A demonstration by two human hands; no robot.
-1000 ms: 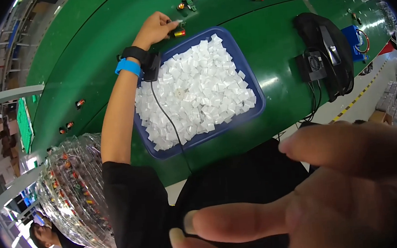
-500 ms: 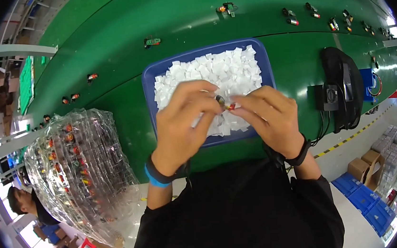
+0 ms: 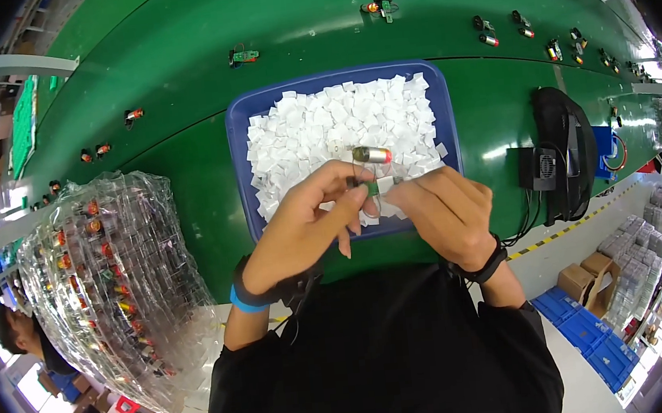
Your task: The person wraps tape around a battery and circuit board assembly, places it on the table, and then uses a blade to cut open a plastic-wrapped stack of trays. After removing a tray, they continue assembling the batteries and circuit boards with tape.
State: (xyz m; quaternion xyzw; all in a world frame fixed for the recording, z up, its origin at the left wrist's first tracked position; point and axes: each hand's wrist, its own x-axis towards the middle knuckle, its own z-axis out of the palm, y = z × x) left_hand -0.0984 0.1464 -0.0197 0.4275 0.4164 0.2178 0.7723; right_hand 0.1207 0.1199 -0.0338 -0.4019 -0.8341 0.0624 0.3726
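Note:
My left hand (image 3: 312, 220) is closed on a small green circuit board (image 3: 372, 190), pinched between thumb and fingers. Thin wires join the board to a little cylinder (image 3: 372, 155), silver and dark with a red end, which lies just beyond my fingertips. My right hand (image 3: 450, 215) has thumb and finger pinched at a small white square piece (image 3: 385, 184), right beside the board. Whether the square touches the board I cannot tell. Both hands are over a blue tray (image 3: 450, 107) heaped with similar white pieces (image 3: 338, 118).
Along the green table (image 3: 192, 84) lie several more circuit boards (image 3: 245, 57) with cylinders. A stack of clear plastic trays (image 3: 114, 267) holding such parts stands at left. A black bag (image 3: 565, 156) and a black box with a fan (image 3: 537, 167) sit at right.
My left hand has turned, so the board shows and the cylinder points outward over the tray. My right fingers have moved down slightly and now pinch a white square.

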